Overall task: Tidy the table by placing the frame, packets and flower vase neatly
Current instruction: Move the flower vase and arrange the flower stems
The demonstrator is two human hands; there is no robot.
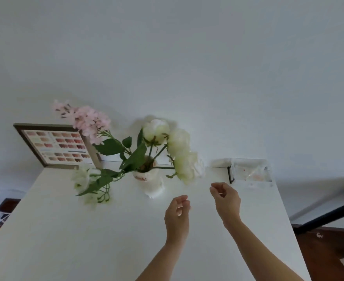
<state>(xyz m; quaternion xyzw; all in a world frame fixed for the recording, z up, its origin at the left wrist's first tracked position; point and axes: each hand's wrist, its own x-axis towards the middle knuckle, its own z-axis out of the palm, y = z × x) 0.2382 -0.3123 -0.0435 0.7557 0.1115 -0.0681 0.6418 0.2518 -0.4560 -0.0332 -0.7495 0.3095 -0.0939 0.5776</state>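
We see a white surface (65, 230) pushed against a pale wall, and we take the flower vase (149, 182) as our landmark. The vase is white, stands upright toward the back of the surface, and holds large cream blooms (179, 141), a pink cluster (90, 122) and green leaves that spread wide over its rim.

To the left of the vase and behind it, the frame (55, 147) leans upright against the wall, its dark border around a chart of reddish and brown swatches. The pink cluster overlaps its right edge in our view.

To the right of the vase, at the back edge of the surface, the packets (252, 171) lie together as a clear, blurred bundle with a dark strip at its left end; we cannot tell how many there are.

In front of the vase and to its right, both our hands hover above the surface, apart from everything. The left hand (177, 216) is loosely curled, fingers bent inward, with nothing in it. The right hand (227, 199) sits nearer the packets, also half curled, thumb and fingertips close together, and it too is empty. Neither hand touches the vase, the blooms or the packets.
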